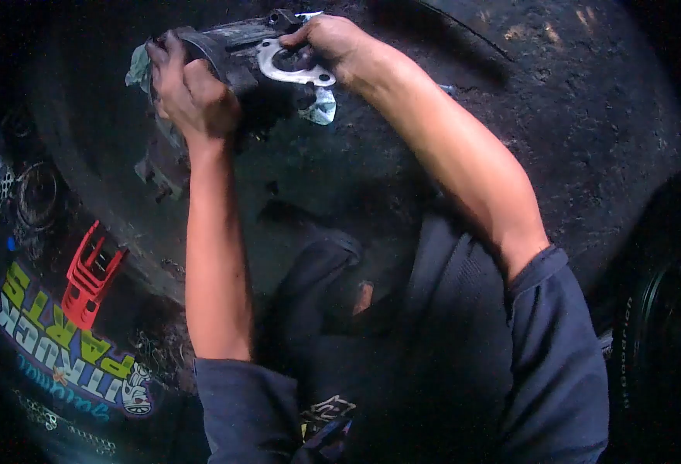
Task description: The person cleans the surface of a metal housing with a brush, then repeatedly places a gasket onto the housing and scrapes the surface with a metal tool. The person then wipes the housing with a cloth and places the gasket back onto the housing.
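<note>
A dark, grimy cast metal housing (240,35) is held up at the top of the head view. My left hand (195,91) grips its left end, with bent fingers wrapped over the edge. On its right side a flat silver metal gasket (288,75) with a large opening and bolt holes lies against the housing. My right hand (326,45) is closed at the gasket's upper edge, thumb pressing on it; the other fingers are mostly hidden behind. Crumpled pale wrapping (321,107) shows under the gasket, and another pale piece (137,66) sticks out beyond my left hand.
Dark, rough ground (573,116) lies below. To the left are a red slotted plastic piece (87,282), a round dark metal part (37,193) and a sign (62,348) with "PARTS" lettering. A dark tyre-like shape (650,332) stands at the right.
</note>
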The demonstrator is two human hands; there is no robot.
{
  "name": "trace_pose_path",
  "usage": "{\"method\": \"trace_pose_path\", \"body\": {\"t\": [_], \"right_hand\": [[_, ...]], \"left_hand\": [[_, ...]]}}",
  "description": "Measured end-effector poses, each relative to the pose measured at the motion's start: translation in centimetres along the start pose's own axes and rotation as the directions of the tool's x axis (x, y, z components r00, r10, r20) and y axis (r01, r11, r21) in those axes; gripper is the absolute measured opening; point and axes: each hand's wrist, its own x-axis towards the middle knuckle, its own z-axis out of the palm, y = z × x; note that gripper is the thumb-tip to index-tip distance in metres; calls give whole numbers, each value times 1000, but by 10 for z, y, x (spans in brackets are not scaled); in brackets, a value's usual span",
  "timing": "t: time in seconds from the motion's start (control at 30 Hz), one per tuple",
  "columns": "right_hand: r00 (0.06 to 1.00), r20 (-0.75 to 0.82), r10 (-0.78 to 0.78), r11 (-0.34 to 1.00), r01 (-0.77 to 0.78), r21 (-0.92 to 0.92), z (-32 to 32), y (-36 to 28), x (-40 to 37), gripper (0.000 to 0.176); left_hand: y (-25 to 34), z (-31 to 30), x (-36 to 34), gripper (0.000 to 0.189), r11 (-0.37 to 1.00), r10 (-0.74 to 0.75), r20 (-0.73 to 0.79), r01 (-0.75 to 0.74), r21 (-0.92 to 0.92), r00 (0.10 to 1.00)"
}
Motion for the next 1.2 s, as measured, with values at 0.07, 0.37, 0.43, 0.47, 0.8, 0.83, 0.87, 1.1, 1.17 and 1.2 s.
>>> {"method": "trace_pose_path", "body": {"t": [0.07,0.37,0.43,0.47,0.8,0.83,0.87,1.1,1.17,1.2], "right_hand": [[997,21,-69,993,71,-93,3,-6,-12,12],[800,87,-594,564,491,-664,-23,-29,-35,27],[628,243,-740,289,622,-728,-36,-6,-22,21],[684,230,-692,355,600,-717,-32,1,-23,28],[869,116,-480,597,421,-683,-14,18,12,27],[869,122,-480,642,443,-626,-10,16,15,28],[867,129,-481,682,463,-566,-8,14,18,29],[940,100,-326,869,340,-361,2,10,5,30],[936,148,-320,884,351,-309,-3,12,10,31],[928,197,-316,896,360,-260,-6,14,12,32]], "left_hand": [[3,-1,-1,51,992,-95,29,97,-77,995],[2,0,-3,35,985,114,-75,-122,-119,991],[4,1,-1,37,985,33,-83,-47,-167,996],[4,0,-1,37,984,35,-85,-49,-168,996],[8,-3,-1,55,959,-122,-17,114,-261,992],[8,-4,-1,55,956,-120,-24,109,-272,992],[9,-3,-1,55,957,-119,-25,108,-270,993],[15,-6,2,57,949,-211,43,215,-230,976],[13,-6,0,57,950,-213,51,219,-224,976],[13,-6,0,58,945,-206,39,210,-251,978]]}}
